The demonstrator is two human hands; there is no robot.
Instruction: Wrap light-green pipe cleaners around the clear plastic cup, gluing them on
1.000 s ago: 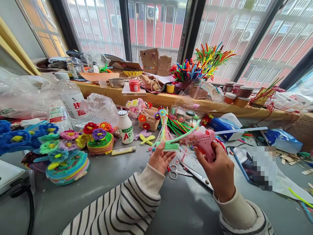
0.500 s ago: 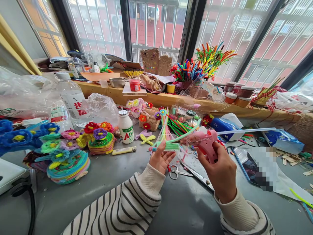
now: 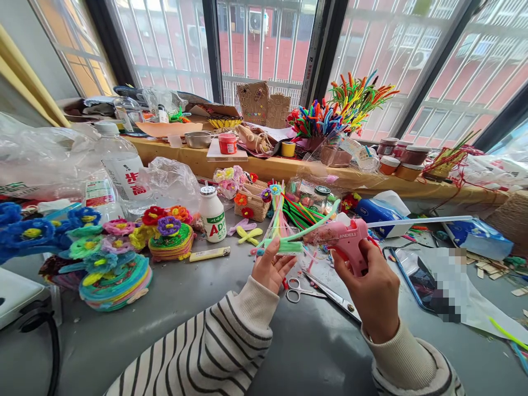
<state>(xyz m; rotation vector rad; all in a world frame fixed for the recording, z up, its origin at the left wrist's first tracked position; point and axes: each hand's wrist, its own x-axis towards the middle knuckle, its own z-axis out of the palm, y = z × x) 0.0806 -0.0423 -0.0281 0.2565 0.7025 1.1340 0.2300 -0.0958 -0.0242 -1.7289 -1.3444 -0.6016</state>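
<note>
Glue gun [image 3: 350,240] in right hand [image 3: 374,289], perhaps pipe cleaners [image 3: 291,247] in left hand [image 3: 269,271]

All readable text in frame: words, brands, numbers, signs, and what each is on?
"ANDELI": pink plastic glue gun.
"AD": white plastic bottle with silvery cap.
Not legible with certainty: large red characters on the big clear plastic bottle.
Too small or blurred: label on the round red tub; vertical red marking on the black window frame.
No number readable.
</note>
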